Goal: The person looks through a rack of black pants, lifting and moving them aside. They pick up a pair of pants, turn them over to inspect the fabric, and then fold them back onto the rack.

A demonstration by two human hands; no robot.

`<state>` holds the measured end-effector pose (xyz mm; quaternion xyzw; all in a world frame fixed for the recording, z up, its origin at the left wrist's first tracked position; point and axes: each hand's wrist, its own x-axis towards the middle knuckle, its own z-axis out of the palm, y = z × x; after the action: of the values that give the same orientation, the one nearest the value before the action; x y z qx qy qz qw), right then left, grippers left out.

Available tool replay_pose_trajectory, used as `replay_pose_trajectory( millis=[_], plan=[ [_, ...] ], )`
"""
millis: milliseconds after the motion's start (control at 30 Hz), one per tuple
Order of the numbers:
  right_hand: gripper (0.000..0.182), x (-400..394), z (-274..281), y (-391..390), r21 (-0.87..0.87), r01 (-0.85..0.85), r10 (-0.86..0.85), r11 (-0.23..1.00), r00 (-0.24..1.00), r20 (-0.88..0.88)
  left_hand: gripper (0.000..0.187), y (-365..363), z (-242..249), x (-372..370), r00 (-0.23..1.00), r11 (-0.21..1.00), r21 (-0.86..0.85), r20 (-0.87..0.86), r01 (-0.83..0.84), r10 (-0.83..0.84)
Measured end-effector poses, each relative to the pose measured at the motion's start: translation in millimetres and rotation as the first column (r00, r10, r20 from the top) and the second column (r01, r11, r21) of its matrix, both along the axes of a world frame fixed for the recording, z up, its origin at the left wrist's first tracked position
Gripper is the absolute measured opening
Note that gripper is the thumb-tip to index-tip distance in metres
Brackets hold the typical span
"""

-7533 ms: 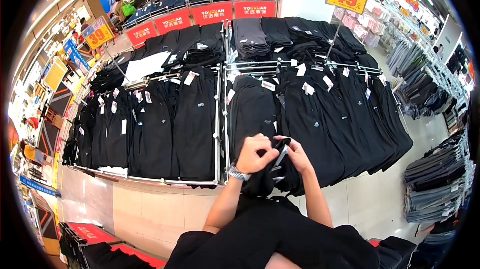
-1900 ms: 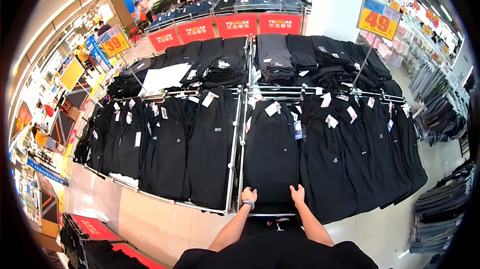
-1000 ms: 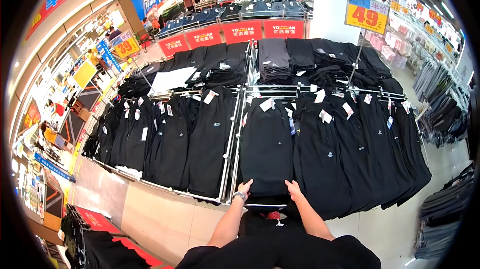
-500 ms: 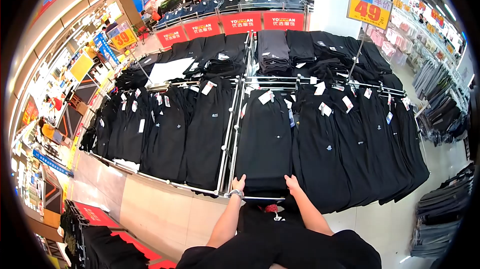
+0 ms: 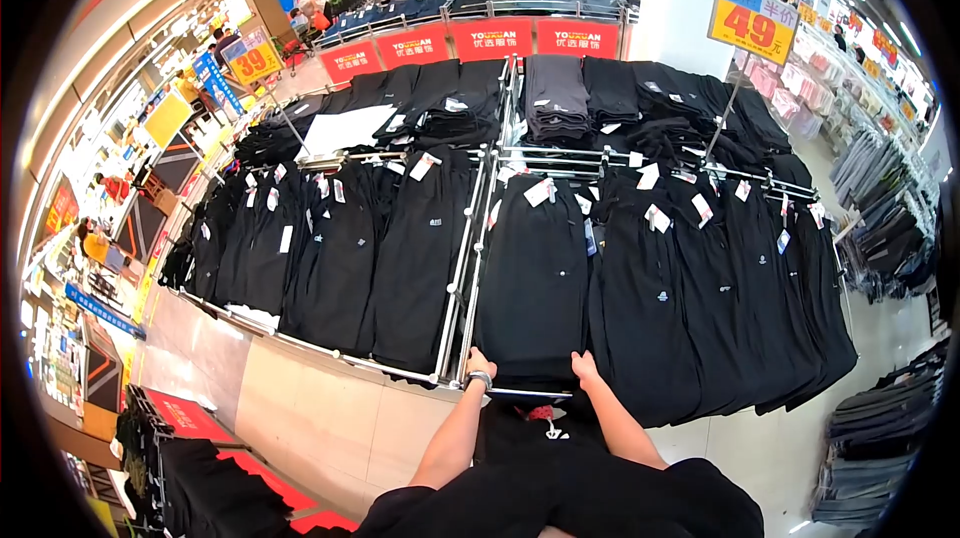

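A pair of black trousers (image 5: 532,283) lies flat in front of me, its waist and white tag (image 5: 540,192) toward the far side. My left hand (image 5: 480,365), with a watch on its wrist, is closed on the lower left corner of these trousers, close to the metal rail. At the lower right corner my right hand (image 5: 584,368) pinches the same trousers. The lower edge stretches fairly straight between both hands. Fingertips on both sides are partly hidden in the dark cloth.
More black trousers (image 5: 650,318) lie close on the right, and others (image 5: 415,268) across the metal rail (image 5: 462,278) on the left. A price sign (image 5: 752,18) on a pole rises at the back right. Stacked jeans (image 5: 875,438) stand at the far right.
The view has shifted slightly, so the display appears a little further right. Both hands keep their hold on the trousers' lower corners, with hardly any movement against the cloth.
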<state>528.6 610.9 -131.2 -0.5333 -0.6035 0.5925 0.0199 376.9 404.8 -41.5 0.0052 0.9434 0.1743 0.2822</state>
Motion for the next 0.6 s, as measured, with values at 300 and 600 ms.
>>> replay_pose_trajectory(
  millis=[300,600],
  plan=[
    [0.073,7.0,59.7,-15.6,0.063,-0.136,0.133,0.989,0.99,0.056,0.081,-4.9,-9.5,22.4,0.94,0.981,0.073,-0.305,0.181,-0.151],
    [0.059,19.0,96.6,-58.9,0.334,-0.599,0.676,0.727,0.71,-0.197,0.034,-51.6,11.4,85.0,0.773,0.862,0.116,-0.513,0.494,-0.374]
  ],
)
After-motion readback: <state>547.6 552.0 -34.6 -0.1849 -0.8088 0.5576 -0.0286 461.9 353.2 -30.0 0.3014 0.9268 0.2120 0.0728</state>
